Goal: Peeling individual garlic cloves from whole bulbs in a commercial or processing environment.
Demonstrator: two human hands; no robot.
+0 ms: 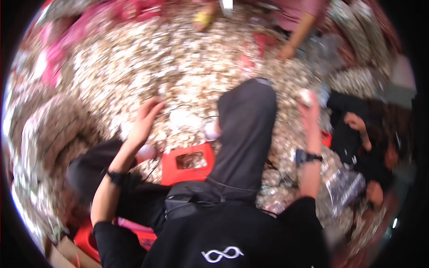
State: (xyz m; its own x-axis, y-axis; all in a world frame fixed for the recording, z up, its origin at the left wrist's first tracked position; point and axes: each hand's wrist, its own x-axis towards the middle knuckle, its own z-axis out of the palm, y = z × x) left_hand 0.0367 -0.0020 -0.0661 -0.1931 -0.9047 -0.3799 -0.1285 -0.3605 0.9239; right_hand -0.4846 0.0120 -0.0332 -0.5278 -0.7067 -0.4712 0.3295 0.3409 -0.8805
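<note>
A broad heap of small pale pieces (178, 67), blurred and too small to name surely, spreads in front of me. My left hand (148, 115) is over its near left part, fingers stretched out and apart, with nothing visible in them. On the right, beyond my dark-clothed knee, my right hand (309, 107) is raised with its fingers closed round a small whitish roundish piece (306, 97). Between my legs sits a red plastic thing (187, 175) with a rectangular opening, through which pale pieces show.
A full mesh sack (49, 125) bulges at the left. Across the heap, a co-worker's hand (286, 51) reaches down; another person's hand (355, 121) is at the right. A clear plastic bag (345, 187) lies near my right forearm. Pink netting (73, 35) lines the far left.
</note>
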